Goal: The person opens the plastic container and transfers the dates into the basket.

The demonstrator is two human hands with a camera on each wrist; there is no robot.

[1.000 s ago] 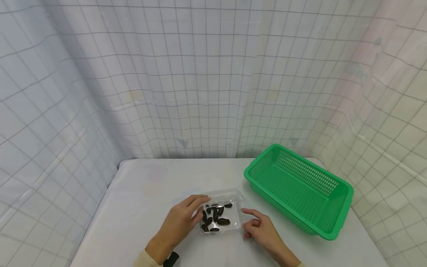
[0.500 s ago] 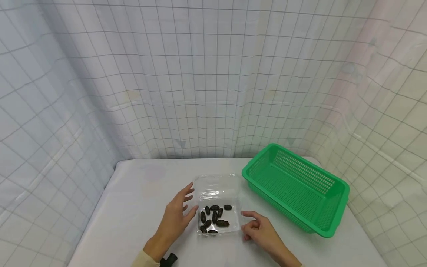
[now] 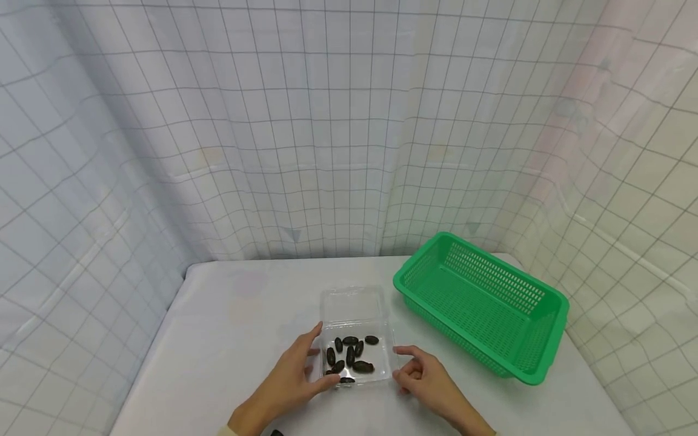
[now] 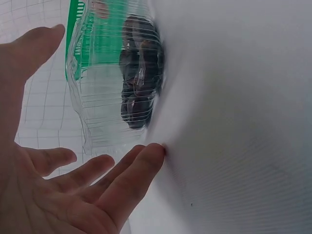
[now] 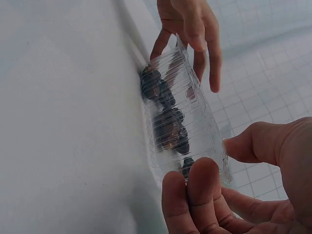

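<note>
A clear plastic clamshell box (image 3: 382, 366) lies on the white table with its lid (image 3: 351, 304) laid back on the far side. Several dark, oval fruits that look like dates (image 3: 351, 356) lie loose in its base. My left hand (image 3: 289, 375) is at the box's left side, its thumb near the front left corner and fingers spread; in the left wrist view a gap shows between the fingers and the box wall. At the right edge, my right hand (image 3: 428, 378) has its fingertips against or close beside the box, with the thumb (image 5: 243, 146) by the rim.
A green perforated plastic basket (image 3: 480, 303) stands at the back right of the table (image 3: 245, 315), with nothing in it. White grid-patterned curtains (image 3: 305, 151) enclose the table at the back and sides. A small black object (image 3: 277, 433) shows by the left wrist.
The box's lid has tipped back from over the base until it lies flat behind. My left hand has let go of it and come down to the left side; the right hand has stayed.
</note>
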